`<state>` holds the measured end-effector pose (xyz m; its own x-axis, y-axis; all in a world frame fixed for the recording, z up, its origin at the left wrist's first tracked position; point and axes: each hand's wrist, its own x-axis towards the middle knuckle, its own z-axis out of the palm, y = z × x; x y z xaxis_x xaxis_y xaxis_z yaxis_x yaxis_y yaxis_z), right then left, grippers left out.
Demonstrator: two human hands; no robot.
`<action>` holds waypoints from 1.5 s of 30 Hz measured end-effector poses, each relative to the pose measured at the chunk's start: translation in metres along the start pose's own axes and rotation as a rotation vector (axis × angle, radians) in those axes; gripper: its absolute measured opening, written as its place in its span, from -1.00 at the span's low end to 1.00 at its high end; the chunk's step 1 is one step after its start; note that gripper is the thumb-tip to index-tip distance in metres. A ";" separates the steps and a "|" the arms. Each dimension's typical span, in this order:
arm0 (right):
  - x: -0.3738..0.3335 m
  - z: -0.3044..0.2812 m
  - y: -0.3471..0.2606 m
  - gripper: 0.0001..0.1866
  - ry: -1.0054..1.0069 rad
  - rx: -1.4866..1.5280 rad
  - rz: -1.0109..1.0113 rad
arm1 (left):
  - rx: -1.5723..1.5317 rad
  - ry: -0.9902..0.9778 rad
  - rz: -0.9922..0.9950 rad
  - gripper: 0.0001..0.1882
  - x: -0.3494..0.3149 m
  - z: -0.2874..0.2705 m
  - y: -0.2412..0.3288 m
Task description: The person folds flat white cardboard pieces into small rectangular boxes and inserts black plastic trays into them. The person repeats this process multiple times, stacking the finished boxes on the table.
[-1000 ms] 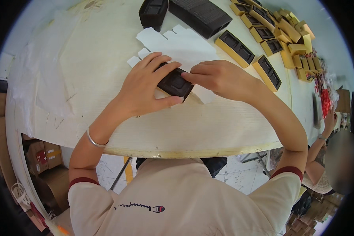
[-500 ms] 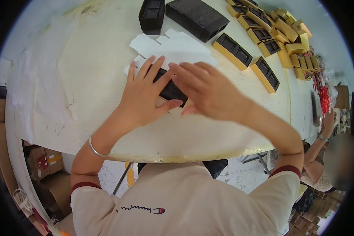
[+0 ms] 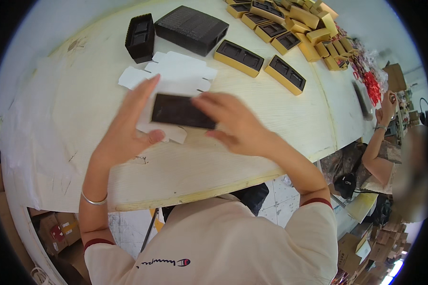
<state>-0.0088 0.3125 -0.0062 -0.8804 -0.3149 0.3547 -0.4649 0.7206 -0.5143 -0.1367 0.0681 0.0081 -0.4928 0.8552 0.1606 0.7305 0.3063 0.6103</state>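
A pale wood-grain table (image 3: 271, 118) fills the frame, cartons on the floor at lower left. At centre both hands lift one flat black tray (image 3: 181, 111): left hand (image 3: 126, 130) spread, thumb under; right hand (image 3: 233, 124) pinching its end. White card blanks (image 3: 178, 71) lie beneath; two gold boxes (image 3: 259, 64) sit upper right.

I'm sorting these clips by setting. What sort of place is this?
Probably a packing workshop: rows of gold boxes with black inserts, flat white box blanks on a long worktable, cartons underneath.
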 end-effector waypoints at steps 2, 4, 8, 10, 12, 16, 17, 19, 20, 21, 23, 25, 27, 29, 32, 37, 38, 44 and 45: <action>-0.022 -0.032 0.009 -0.30 0.132 -0.042 0.067 | 0.173 -0.007 -0.036 -0.07 0.000 0.000 -0.010; -0.054 -0.064 0.019 -0.30 0.150 -0.101 0.244 | 0.434 -0.112 -0.114 -0.06 -0.007 0.010 -0.024; -0.128 -0.089 0.075 -0.45 0.198 -0.173 0.546 | 0.506 -0.111 -0.208 -0.05 -0.019 0.042 -0.012; -0.148 -0.092 0.103 -0.49 0.156 -0.516 0.461 | 0.538 -0.073 -0.234 0.00 -0.028 0.059 0.003; -0.129 -0.082 0.096 -0.53 0.194 -0.646 0.375 | 0.539 -0.073 -0.317 0.02 -0.035 0.068 0.022; -0.060 -0.031 0.030 -0.53 0.101 -0.271 0.177 | 0.607 -0.043 -0.142 -0.06 -0.042 0.054 0.029; -0.042 -0.016 0.014 -0.50 0.050 -0.287 0.041 | 0.568 -0.038 -0.139 -0.11 -0.041 0.051 0.027; -0.018 0.010 -0.004 -0.47 -0.033 -0.264 -0.087 | 0.485 -0.022 -0.137 -0.22 -0.042 0.044 0.028; -0.009 0.020 -0.007 -0.47 -0.059 -0.232 -0.077 | 0.472 -0.013 -0.120 -0.27 -0.041 0.041 0.029; -0.004 0.025 -0.008 -0.47 -0.085 -0.200 -0.065 | 0.460 -0.005 -0.102 -0.32 -0.041 0.038 0.030; -0.004 0.025 -0.007 -0.53 -0.086 -0.189 -0.067 | 0.392 -0.018 -0.124 -0.40 -0.042 0.035 0.033; -0.001 0.021 -0.010 -0.58 -0.134 -0.161 -0.033 | 0.279 -0.059 -0.203 -0.45 -0.043 0.035 0.035; 0.004 0.011 -0.017 -0.64 -0.225 -0.127 0.048 | 0.293 -0.042 -0.146 -0.49 -0.045 0.033 0.034; 0.009 0.007 -0.011 -0.69 -0.274 -0.051 0.069 | 0.250 -0.045 -0.097 -0.56 -0.045 0.030 0.028; 0.025 0.004 -0.010 -0.74 -0.369 -0.110 0.233 | 0.110 -0.094 -0.185 -0.69 -0.032 0.021 0.015; 0.029 0.038 0.004 -0.82 0.032 -0.264 0.023 | 0.232 0.110 -0.317 -0.84 -0.017 0.047 0.002; 0.026 0.039 0.001 -0.80 0.085 -0.340 -0.090 | 0.342 0.239 -0.209 -0.86 -0.018 0.049 0.000; 0.017 0.042 0.003 -0.74 -0.088 -0.424 -0.321 | 0.286 0.261 -0.003 -0.86 -0.029 0.057 -0.007; 0.017 0.043 0.004 -0.73 -0.105 -0.431 -0.328 | 0.262 0.247 0.019 -0.85 -0.030 0.052 0.002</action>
<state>-0.0293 0.2836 -0.0353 -0.7107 -0.6092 0.3517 -0.6552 0.7553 -0.0156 -0.0961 0.0649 -0.0363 -0.5537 0.7448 0.3724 0.8214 0.4151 0.3911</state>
